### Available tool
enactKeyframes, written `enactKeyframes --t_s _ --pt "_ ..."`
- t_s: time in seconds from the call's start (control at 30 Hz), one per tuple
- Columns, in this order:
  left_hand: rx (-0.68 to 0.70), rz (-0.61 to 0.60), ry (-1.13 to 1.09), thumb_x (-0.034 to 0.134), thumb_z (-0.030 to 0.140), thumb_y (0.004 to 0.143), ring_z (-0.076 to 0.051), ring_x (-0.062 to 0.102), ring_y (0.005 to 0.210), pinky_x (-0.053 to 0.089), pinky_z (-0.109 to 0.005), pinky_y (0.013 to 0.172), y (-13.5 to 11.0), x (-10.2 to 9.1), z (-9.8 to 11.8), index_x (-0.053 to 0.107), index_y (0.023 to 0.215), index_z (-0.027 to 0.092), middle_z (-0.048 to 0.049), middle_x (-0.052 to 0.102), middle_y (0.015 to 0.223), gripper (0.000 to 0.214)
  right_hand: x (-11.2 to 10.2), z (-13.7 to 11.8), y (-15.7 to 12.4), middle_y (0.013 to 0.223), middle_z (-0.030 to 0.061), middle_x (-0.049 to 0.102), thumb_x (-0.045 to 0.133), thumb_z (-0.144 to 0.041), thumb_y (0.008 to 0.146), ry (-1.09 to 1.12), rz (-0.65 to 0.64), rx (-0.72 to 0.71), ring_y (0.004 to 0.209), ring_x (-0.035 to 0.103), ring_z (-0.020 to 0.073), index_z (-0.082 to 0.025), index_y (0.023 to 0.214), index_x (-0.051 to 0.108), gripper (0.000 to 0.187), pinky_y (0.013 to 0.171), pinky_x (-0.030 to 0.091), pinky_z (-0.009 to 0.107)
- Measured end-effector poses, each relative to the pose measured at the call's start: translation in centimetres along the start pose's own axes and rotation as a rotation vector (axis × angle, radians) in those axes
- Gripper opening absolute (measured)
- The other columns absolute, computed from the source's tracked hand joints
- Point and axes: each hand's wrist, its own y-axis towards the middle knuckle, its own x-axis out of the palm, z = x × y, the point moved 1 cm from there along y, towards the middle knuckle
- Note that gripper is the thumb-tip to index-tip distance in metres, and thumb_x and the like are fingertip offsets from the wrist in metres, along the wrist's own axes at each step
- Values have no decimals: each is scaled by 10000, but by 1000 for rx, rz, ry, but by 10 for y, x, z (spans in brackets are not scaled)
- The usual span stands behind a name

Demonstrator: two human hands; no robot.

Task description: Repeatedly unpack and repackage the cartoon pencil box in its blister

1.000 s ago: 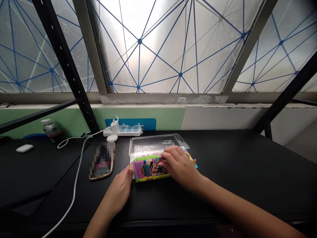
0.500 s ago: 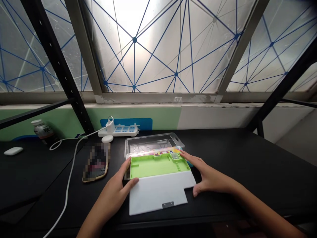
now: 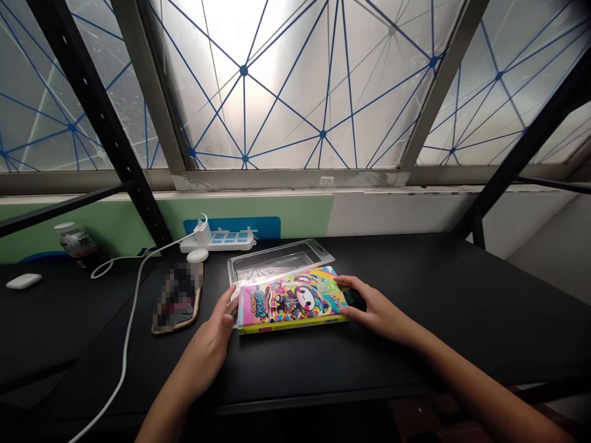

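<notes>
A pencil case (image 3: pixel 292 303) with a colourful cartoon lid and a yellow-green front edge lies on the black table, its lid down. At its left end, my left hand (image 3: pixel 213 335) holds the side, some fingers hidden behind the edge. My right hand (image 3: pixel 376 311) grips the opposite end, thumb near the front corner and fingers at the back corner. Just behind the case, partly covered by it, rests a clear plastic blister package (image 3: pixel 277 261).
Left of the case lies a phone (image 3: pixel 178 301) with a blurred screen. A white cable (image 3: pixel 130 332) runs from a power strip (image 3: pixel 226 240) at the back. A white oval object (image 3: pixel 197 255), a dark bottle (image 3: pixel 80 243) and another white object (image 3: pixel 24 281) are around it.
The white lid flap that lay open toward me has swung over and now covers the green interior, showing its printed side. Both hands have stayed at the ends.
</notes>
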Motion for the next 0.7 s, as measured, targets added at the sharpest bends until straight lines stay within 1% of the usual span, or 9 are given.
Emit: enactKeyframes --t_s 0.07,0.13,0.2,0.3,0.37,0.43,0.53,0.63,0.7 --pt "32 18 101 320 676 970 -292 492 1362 403 -462 1101 1 0 1 207 1567 252 -115 546 1459 742 6 3 -2 1433 124 523 775 -562 741 -53 1 -17 1303 496 347 -284 1472 382 875 1091 397 535" --pt "88 100 210 443 611 961 -292 580 1279 479 -438 1026 0 1 5 277 1538 262 -103 636 1363 694 8 5 -4 1430 119 518 834 -540 674 -64 15 -49 1302 496 343 -288 1473 383 951 1094 402 529" --pt "210 238 299 520 541 949 -287 638 1201 512 -420 981 -2 1 11 383 1477 259 -92 693 1275 614 6 3 -4 1421 104 528 838 -514 683 -40 48 -98 1303 501 328 -295 1456 410 910 1105 402 511" --pt "454 448 389 565 449 945 -284 658 1148 488 -425 1010 -4 3 22 523 1347 234 -95 704 1230 458 -7 -5 1 1436 85 532 811 -503 723 8 99 -137 1292 517 328 -312 1451 431 843 1111 404 515" --pt "500 513 406 557 431 951 -286 664 1121 492 -424 995 -2 3 29 557 1304 221 -102 707 1206 410 -19 -12 8 1448 86 531 796 -510 736 35 104 -136 1264 541 340 -314 1450 445 820 1089 429 526" --pt "426 500 382 532 454 960 -286 672 1097 515 -414 949 3 1 35 545 1319 217 -104 714 1183 430 -31 -18 19 1460 87 523 793 -511 738 54 86 -132 1248 552 345 -317 1450 450 814 1057 465 518" --pt "259 425 327 483 514 970 -288 673 1102 525 -411 921 19 -4 45 516 1356 235 -91 716 1184 477 -40 -22 41 1453 79 528 806 -502 723 70 60 -133 1239 556 332 -316 1438 460 816 1030 492 485" --pt "159 409 354 418 551 981 -302 650 1142 513 -422 925 44 -10 58 492 1385 241 -98 685 1245 514 -38 -20 71 1395 83 577 809 -504 713 67 64 -142 1236 560 325 -291 1411 488 797 1056 461 491" --pt "120 400 463 404 557 979 -329 617 1184 496 -445 936 62 -12 64 447 1432 205 -141 647 1296 575 -29 -16 92 1365 88 600 804 -505 714 48 74 -147 1245 556 322 -276 1397 504 780 1070 441 493"
